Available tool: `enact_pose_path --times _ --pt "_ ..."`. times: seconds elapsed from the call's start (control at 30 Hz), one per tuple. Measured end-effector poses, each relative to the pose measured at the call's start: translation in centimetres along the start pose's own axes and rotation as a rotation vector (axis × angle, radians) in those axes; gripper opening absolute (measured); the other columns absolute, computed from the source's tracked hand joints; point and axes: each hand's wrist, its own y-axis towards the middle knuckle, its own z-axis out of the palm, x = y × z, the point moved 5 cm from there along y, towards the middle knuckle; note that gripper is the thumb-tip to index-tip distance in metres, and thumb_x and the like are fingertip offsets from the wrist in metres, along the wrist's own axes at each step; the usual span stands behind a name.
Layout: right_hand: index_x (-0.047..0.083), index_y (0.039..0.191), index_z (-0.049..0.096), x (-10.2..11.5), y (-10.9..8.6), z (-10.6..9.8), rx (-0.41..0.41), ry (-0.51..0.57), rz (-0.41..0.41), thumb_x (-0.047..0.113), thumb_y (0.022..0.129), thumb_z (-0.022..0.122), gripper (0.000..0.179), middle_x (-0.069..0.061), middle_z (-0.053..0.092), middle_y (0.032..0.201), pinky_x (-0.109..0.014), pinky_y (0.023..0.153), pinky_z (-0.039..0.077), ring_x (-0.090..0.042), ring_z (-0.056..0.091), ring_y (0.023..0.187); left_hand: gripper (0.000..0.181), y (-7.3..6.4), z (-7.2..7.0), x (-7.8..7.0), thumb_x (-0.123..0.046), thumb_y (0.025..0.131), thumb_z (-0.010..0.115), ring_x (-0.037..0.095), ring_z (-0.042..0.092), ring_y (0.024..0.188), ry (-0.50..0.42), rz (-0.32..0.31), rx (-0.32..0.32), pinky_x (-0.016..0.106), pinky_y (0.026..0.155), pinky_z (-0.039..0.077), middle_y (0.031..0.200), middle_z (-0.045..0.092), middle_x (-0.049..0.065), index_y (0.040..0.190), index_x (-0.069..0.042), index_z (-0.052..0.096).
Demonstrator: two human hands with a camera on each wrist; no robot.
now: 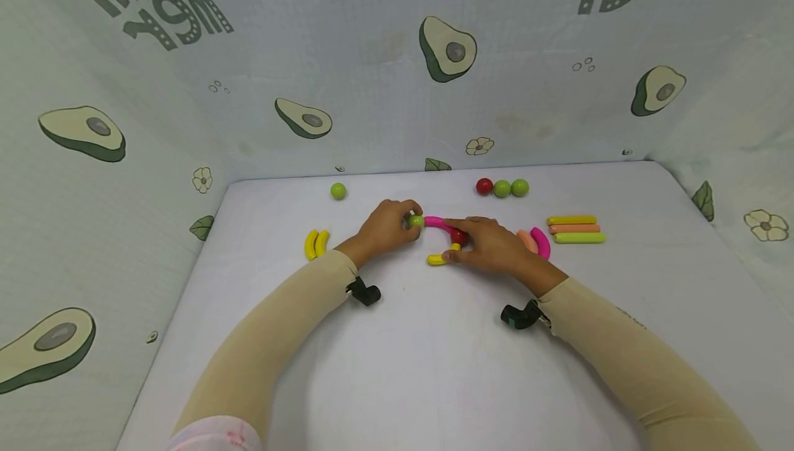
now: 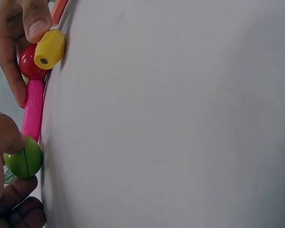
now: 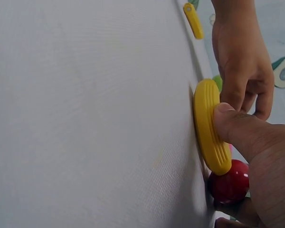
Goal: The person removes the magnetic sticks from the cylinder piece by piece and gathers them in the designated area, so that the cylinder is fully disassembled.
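Note:
Near the table's far middle, my left hand (image 1: 389,227) pinches a green ball (image 2: 23,159) between thumb and finger. A curved pink stick (image 1: 438,223) runs from that ball to a red ball (image 1: 459,237). My right hand (image 1: 493,244) holds the red ball under its fingers, its thumb on a curved yellow stick (image 3: 209,126). One end of the yellow stick meets the red ball; the other points left. In the left wrist view the yellow stick's free end (image 2: 50,50) shows a dark round spot. Part of the red ball is hidden by my right hand.
Two yellow curved sticks (image 1: 316,244) lie left, with a green ball (image 1: 338,191) behind them. A red ball (image 1: 484,187) and two green balls (image 1: 511,188) line the back. Orange and pink curved sticks (image 1: 540,243) and several straight sticks (image 1: 575,229) lie right.

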Motion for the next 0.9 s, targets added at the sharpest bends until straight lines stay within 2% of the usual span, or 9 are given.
enact_pose_path --times 0.13,0.3,0.6,0.77,0.9 --pt "0.025 0.154 0.05 0.0 -0.1 0.0 -0.004 0.004 -0.005 0.054 0.087 0.076 0.077 -0.019 0.051 0.148 -0.063 0.097 0.049 -0.044 0.045 0.135 0.03 -0.2 0.0 0.1 -0.022 0.094 0.072 0.021 0.057 0.1 -0.004 -0.003 0.003 0.034 0.085 0.05 0.099 0.069 0.002 0.123 -0.016 0.067" --pt "0.023 0.154 0.049 0.1 -0.2 -0.1 0.0 0.007 -0.002 0.053 0.087 0.076 0.078 -0.019 0.049 0.149 -0.062 0.099 0.047 -0.044 0.044 0.136 0.032 -0.5 -0.5 0.6 -0.02 0.094 0.072 0.02 0.056 0.099 -0.005 -0.029 0.004 0.034 0.088 0.049 0.098 0.067 0.001 0.126 -0.015 0.067" --pt "0.024 0.155 0.047 -0.3 0.0 0.3 0.011 0.012 0.007 0.058 0.087 0.074 0.081 -0.021 0.047 0.151 -0.065 0.099 0.046 -0.047 0.041 0.137 0.032 -1.0 -1.1 1.7 -0.019 0.095 0.07 0.021 0.055 0.102 0.026 -0.052 -0.007 0.033 0.088 0.049 0.107 0.068 0.001 0.127 -0.016 0.068" --pt "0.025 0.155 0.047 -0.4 0.0 0.2 0.006 0.014 0.004 0.058 0.087 0.075 0.081 -0.02 0.047 0.151 -0.064 0.099 0.047 -0.046 0.042 0.137 0.034 -1.4 -2.0 2.3 -0.019 0.094 0.07 0.023 0.055 0.105 0.025 -0.058 -0.029 0.036 0.091 0.049 0.111 0.068 0.002 0.128 -0.015 0.067" --pt "0.025 0.155 0.047 -0.2 -0.1 0.1 0.002 0.016 -0.001 0.056 0.087 0.075 0.08 -0.02 0.047 0.151 -0.063 0.1 0.046 -0.045 0.041 0.138 0.038 -1.6 -2.9 3.0 -0.021 0.094 0.07 0.024 0.054 0.114 0.003 -0.095 -0.048 0.038 0.097 0.047 0.12 0.068 0.004 0.131 -0.014 0.064"
